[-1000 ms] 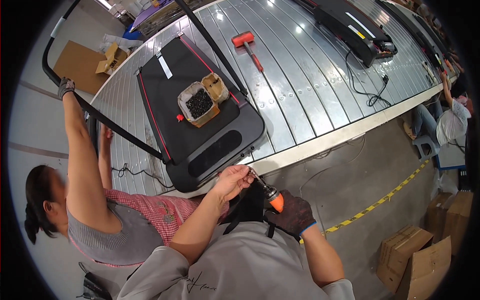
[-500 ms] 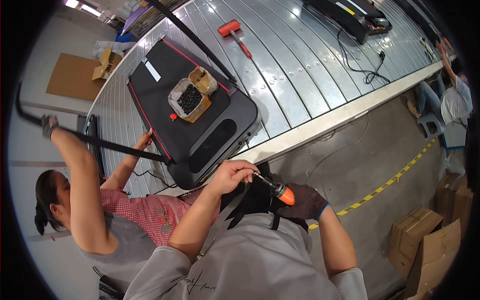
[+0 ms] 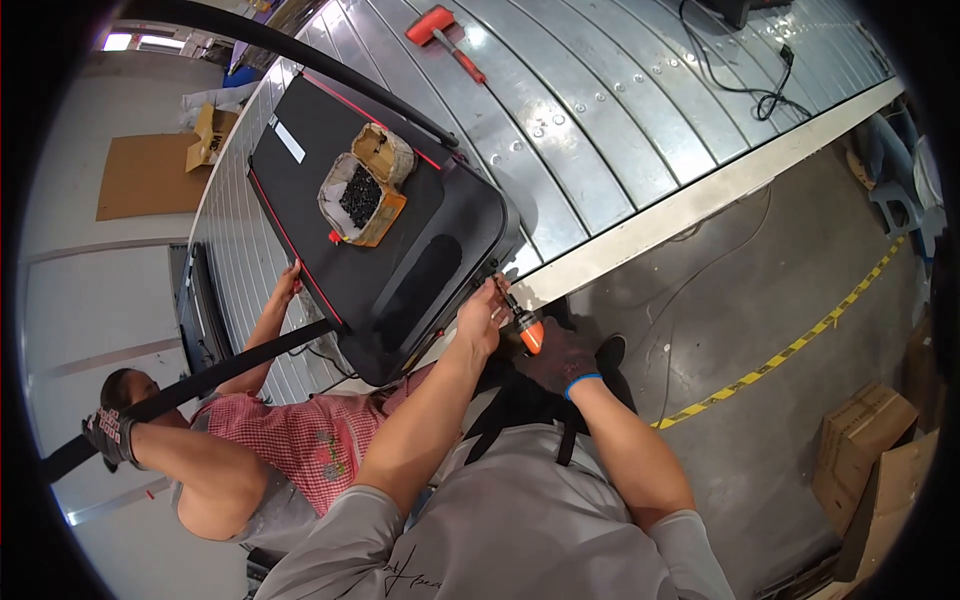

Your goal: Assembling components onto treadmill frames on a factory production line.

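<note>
Red mallet (image 3: 445, 35), perhaps cardboard boxes (image 3: 865, 465)

The screwdriver (image 3: 530, 333) had an orange handle. The right hand (image 3: 560, 358) wore a dark glove with a blue cuff; the left hand (image 3: 483, 318) was bare. The treadmill deck (image 3: 400, 250) was black with thin red edging lines. The surface (image 3: 620, 130) was ribbed silver-grey metal. A hammer (image 3: 445, 35) on it was red. The co-worker's shirt (image 3: 300, 440) was red-and-white checked. Floor tape (image 3: 790, 350) was striped yellow and black.
</note>
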